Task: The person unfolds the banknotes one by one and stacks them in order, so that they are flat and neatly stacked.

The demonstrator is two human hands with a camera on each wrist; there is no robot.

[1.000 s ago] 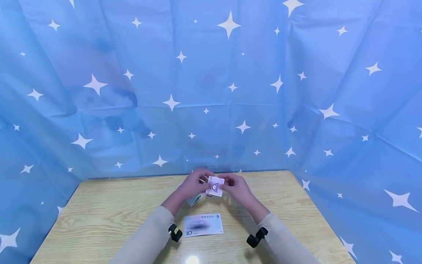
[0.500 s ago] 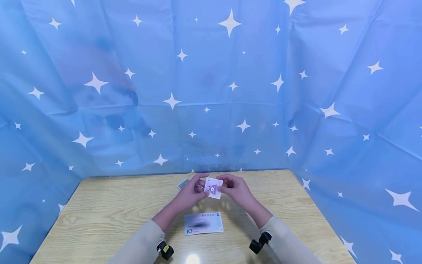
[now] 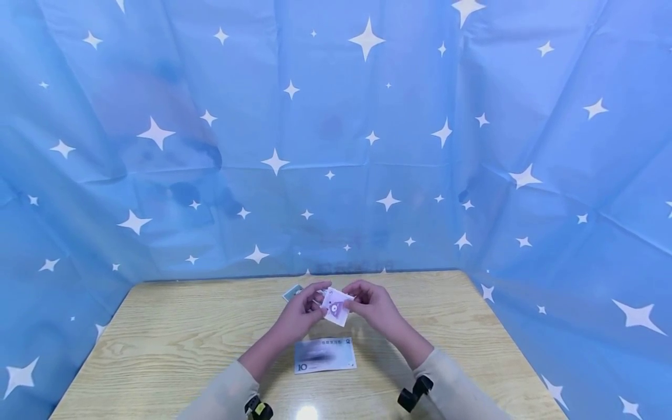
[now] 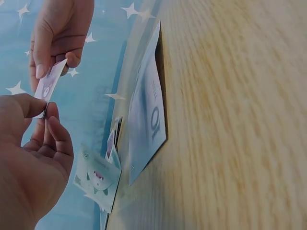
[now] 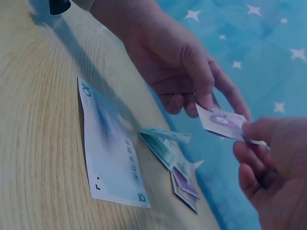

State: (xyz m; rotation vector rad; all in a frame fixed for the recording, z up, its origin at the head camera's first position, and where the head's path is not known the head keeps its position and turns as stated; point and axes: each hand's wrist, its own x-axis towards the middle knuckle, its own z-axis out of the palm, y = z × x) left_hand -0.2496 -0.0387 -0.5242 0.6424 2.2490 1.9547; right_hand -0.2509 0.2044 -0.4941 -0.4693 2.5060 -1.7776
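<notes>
Between my hands is a small folded purple banknote [image 3: 336,314], tilted, raised above the table. My left hand [image 3: 299,315] pinches its left edge with thumb and fingers. My right hand [image 3: 375,304] pinches the opposite edge, the thumb lying on its face, as the right wrist view also shows around the folded purple banknote [image 5: 219,119]. Below the hands, a flat blue-grey banknote [image 3: 336,356] marked 10 lies on the table. Behind the left hand, a folded green banknote [image 4: 98,179] stands partly unfolded, with folded purple banknotes [image 5: 185,184] beside it; in the head view the hand mostly hides them.
The wooden table [image 3: 184,344] ends at the back against a blue curtain [image 3: 325,221] with white stars, which also rises at both sides. Black wrist cameras [image 3: 415,394] sit at the sleeves.
Both hands have come slightly toward the body and left, with the folded purple banknote turning to a steeper tilt. My left forearm has swung left. The 10 banknote has stayed in place.
</notes>
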